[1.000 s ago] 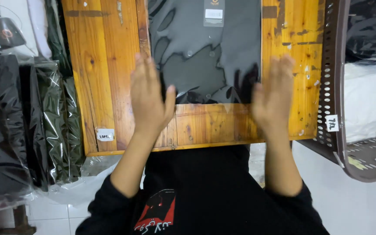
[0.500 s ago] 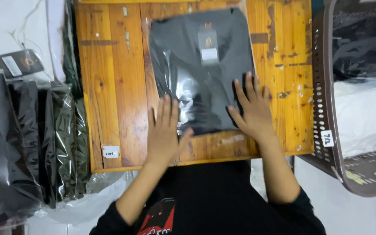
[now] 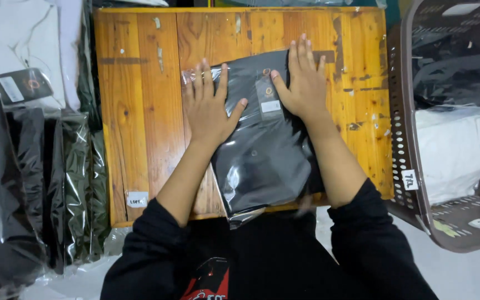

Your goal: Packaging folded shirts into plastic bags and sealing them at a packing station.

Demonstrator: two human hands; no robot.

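Left hand flat, fingers spread, palm down on upper left corner of bagged black shirt. Right hand likewise flat and spread, pressing upper right corner, beside small tag under the plastic. Shirt in frame centre on wooden board, bottom edge overhanging. Packed dark bags at left; brown basket at right.

We see a glossy black bagged garment mid-counter with a small white tag, a white sticker at the counter's near-left corner, and dark plastic packs stacked off its left edge.
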